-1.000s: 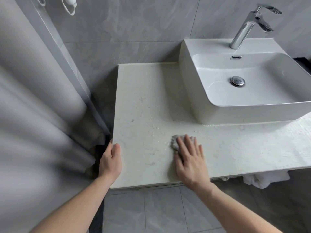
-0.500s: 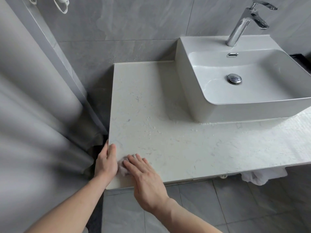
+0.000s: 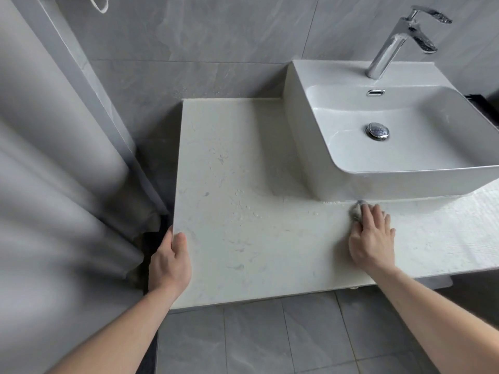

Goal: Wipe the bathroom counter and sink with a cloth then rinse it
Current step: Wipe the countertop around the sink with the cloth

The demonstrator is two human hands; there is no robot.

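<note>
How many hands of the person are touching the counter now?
2. The left hand holds the counter's left edge near the front corner. The right hand presses a grey cloth on the counter, just before the sink's front wall.

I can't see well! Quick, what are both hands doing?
Left hand: holds the counter edge, thumb on top.
Right hand: open, fingers pressing the cloth flat.

Soft daylight, perhaps rightward; blurred edges.
</note>
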